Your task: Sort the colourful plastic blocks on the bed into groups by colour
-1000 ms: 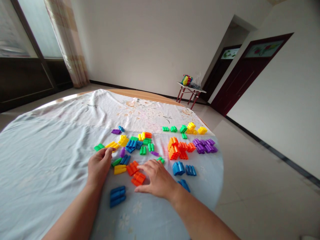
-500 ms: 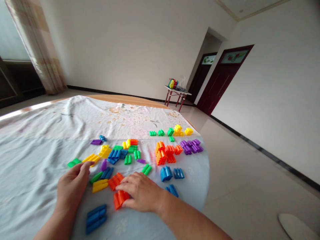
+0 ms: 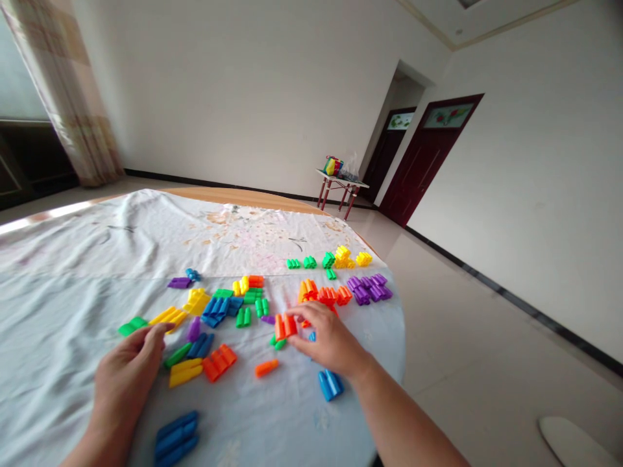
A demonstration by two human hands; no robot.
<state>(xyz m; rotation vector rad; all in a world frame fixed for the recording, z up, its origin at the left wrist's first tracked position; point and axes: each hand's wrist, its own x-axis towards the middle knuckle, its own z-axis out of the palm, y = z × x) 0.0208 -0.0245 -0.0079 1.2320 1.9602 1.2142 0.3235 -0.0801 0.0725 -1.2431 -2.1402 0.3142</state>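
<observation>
A blue block (image 3: 176, 439) lay nearest on the pale cloth (image 3: 58, 292). The left hand (image 3: 124, 375) rested flat, fingers loosely together, touching nothing clearly. The right hand (image 3: 327, 340) pinched an orange block (image 3: 285, 325), seemingly lifted slightly. Beyond lay an orange pile (image 3: 325, 294) and purple blocks (image 3: 368, 289).

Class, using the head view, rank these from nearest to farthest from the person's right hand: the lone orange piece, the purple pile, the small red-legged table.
From the right hand:
1. Lone orange piece, just left of the hand, toward the viewer.
2. Purple pile, beyond the hand, near the cloth's right edge.
3. Small red-legged table, across the room by the doors.
</observation>
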